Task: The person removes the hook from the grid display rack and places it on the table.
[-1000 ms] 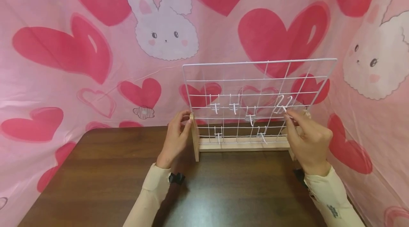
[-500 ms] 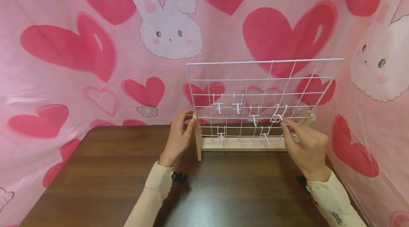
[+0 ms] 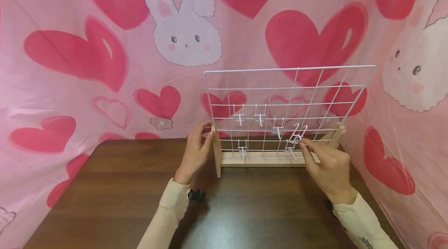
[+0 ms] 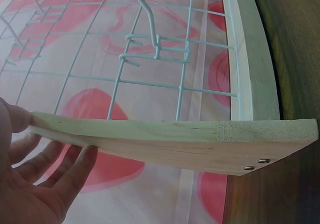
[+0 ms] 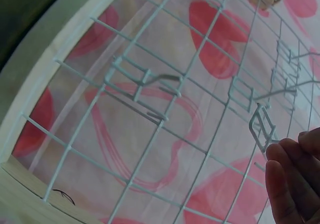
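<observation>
A white wire grid panel (image 3: 290,69) stands in a pale wooden stand on the table. My left hand (image 3: 196,151) grips the stand's left side post (image 4: 165,146), thumb on one face and fingers on the other. Between thumb and fingertips, my right hand (image 3: 328,169) pinches a white wire hook (image 3: 296,135) in front of the grid's lower right part. In the right wrist view this hook (image 5: 259,129) appears apart from the wires. Several like hooks hang on the grid, among them a middle one (image 3: 278,129) and a lower one (image 5: 137,86) close to the held hook.
The stand's wooden base bar (image 3: 262,161) runs between the two side posts, with the right post (image 3: 337,134) behind my right hand. A dark wooden table (image 3: 140,186) lies beneath. Pink heart-print cloth (image 3: 245,42) hangs close behind and on the right.
My right hand has moved down and to the left along the grid, carrying the hook from the upper right toward the lower hook. The left hand stays on the post.
</observation>
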The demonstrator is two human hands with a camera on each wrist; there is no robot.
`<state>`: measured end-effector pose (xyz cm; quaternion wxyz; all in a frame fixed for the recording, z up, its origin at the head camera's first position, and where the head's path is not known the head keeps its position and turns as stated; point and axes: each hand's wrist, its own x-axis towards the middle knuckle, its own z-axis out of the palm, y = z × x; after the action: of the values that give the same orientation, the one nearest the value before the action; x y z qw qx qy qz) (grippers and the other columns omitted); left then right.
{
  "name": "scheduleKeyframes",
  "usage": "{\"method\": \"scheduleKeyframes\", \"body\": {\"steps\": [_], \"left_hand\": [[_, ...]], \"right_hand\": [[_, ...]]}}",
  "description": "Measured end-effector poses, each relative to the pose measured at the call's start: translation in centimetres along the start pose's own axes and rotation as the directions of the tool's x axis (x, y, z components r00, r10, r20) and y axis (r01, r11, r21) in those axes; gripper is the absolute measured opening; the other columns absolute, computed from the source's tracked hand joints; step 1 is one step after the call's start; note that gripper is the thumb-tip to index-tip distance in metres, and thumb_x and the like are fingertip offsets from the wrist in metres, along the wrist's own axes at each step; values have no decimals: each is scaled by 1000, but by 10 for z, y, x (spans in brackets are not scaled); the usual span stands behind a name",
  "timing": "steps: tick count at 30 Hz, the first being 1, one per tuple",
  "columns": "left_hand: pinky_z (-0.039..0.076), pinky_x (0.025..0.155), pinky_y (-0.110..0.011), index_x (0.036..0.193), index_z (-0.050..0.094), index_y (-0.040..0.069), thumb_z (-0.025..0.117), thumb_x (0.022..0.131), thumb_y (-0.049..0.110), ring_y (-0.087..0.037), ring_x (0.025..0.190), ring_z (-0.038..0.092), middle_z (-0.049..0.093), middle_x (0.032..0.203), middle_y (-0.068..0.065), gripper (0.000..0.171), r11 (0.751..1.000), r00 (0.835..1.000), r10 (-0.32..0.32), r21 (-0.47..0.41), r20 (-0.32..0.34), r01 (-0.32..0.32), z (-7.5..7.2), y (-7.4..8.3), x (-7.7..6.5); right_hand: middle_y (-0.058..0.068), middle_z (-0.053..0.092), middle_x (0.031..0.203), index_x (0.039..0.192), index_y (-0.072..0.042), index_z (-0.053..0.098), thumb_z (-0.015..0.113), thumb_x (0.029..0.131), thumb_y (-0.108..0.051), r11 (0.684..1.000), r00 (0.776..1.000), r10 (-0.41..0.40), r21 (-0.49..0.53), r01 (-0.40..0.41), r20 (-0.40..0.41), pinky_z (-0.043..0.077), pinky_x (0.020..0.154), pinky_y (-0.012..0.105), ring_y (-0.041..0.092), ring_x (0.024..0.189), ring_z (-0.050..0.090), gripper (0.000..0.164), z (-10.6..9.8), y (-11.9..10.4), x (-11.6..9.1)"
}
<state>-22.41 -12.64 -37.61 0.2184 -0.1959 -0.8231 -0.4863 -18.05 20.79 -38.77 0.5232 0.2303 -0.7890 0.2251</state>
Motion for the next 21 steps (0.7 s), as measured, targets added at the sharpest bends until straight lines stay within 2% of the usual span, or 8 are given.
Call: {"method": "scheduleKeyframes", "body": {"steps": [7, 21], "left_hand": [[54, 80, -41, 122, 57, 0, 54, 96, 2, -33, 110, 63, 63, 117, -21, 26, 1000, 1000, -15, -3, 3, 15, 0, 1, 0], [53, 82, -50, 123, 56, -1, 54, 96, 3, -35, 110, 62, 62, 118, -20, 27, 1000, 1000, -21, -12, 6, 21, 0, 0, 0]], "right_hand": [[9, 73, 69, 93, -4, 76, 54, 96, -34, 999, 1000, -29, 16, 29, 12, 45, 51, 36, 21, 54, 65, 37, 5, -1, -7], [11, 75, 76, 91, -3, 76, 55, 95, -30, 997, 998, -53, 59, 51, 36, 51, 55, 39, 23, 59, 70, 34, 12, -4, -13]]}}
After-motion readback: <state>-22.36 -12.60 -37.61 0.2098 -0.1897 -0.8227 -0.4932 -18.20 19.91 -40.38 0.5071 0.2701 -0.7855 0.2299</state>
